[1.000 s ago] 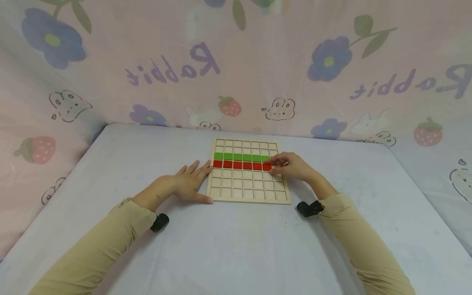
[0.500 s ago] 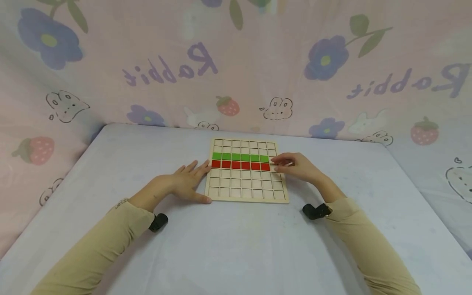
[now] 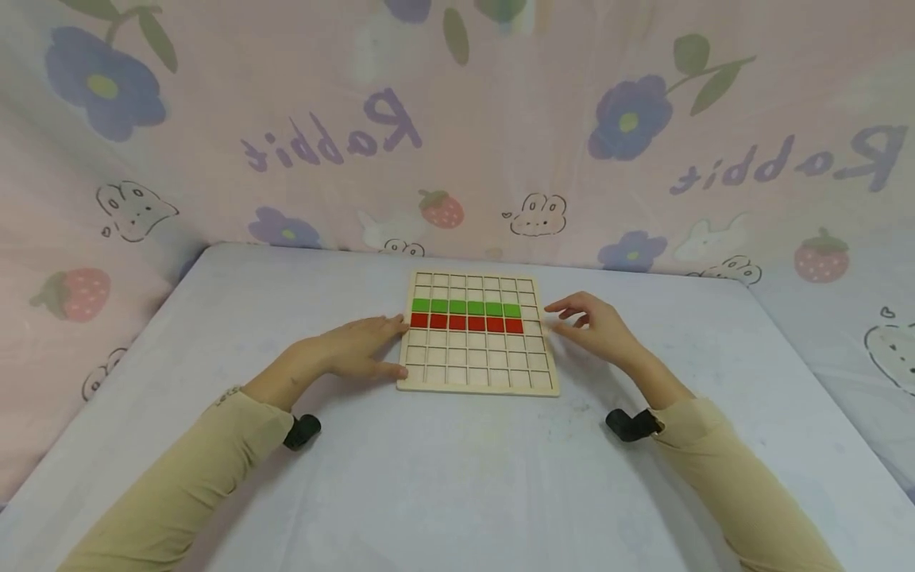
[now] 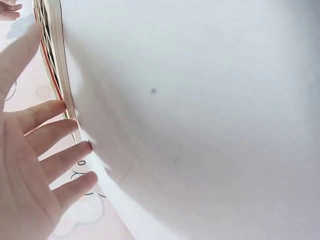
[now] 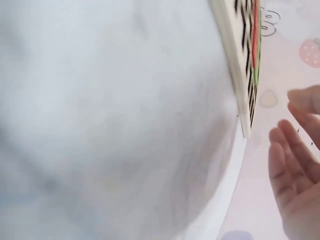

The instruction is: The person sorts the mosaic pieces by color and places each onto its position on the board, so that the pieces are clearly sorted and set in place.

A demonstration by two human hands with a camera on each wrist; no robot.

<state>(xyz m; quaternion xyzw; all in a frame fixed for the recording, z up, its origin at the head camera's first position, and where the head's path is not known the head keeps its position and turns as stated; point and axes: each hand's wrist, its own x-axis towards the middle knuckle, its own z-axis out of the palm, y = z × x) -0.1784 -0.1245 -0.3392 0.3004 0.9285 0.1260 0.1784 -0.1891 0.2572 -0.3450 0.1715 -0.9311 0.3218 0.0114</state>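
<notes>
A square wooden grid board (image 3: pixel 472 377) lies flat on the table. Across it run a row of green tiles (image 3: pixel 457 307) and, just below, a row of red tiles (image 3: pixel 457 322); both stop short of the rightmost column. At the board's left edge my left hand (image 3: pixel 360 347) touches the rim with its fingertips and thumb. In the left wrist view its fingers (image 4: pixel 52 135) look extended along that edge. My right hand (image 3: pixel 596 327) hovers just off the board's right side, fingers loosely bent, with nothing visible between them. The right wrist view shows its fingers (image 5: pixel 290 160) apart from the board.
A white cloth covers the table (image 3: pixel 457 477). Behind it hangs a pink curtain (image 3: pixel 472 143) printed with flowers, rabbits and strawberries. Black wrist cameras sit below both wrists, the left one (image 3: pixel 303 432) and the right one (image 3: pixel 632 425).
My right hand has drawn away rightward from the end of the tile rows and off the board. My left hand's spread fingers have come closer together at the left edge.
</notes>
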